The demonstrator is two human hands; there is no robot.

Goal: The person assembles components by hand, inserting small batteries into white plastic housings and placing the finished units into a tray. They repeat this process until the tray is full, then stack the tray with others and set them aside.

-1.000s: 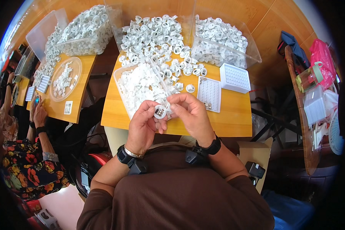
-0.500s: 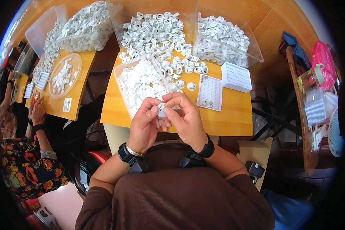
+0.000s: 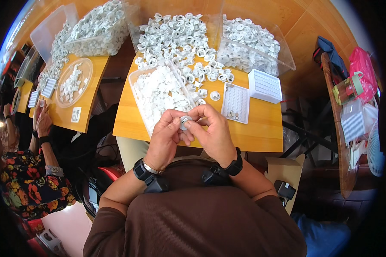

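Note:
Between both hands, just over the table's front edge, is a small round white plastic part with a dark slot. My left hand pinches it from the left side, thumb on top. My right hand grips its right side, the thumb pressed near the slot. Fingers cover much of the part. Beyond my hands stands a clear bin full of small white plastic pieces. To the right lies a shallow white tray with several small round metal discs at its near end.
Loose round white parts are heaped at the table's back. A clear bin of them stands back right, near a stack of white trays. At left, a co-worker's hands are beside another table with a round clear plate.
My right hand has shifted slightly right, and the round part has turned and tilted a little between my fingers. Both hands keep their hold.

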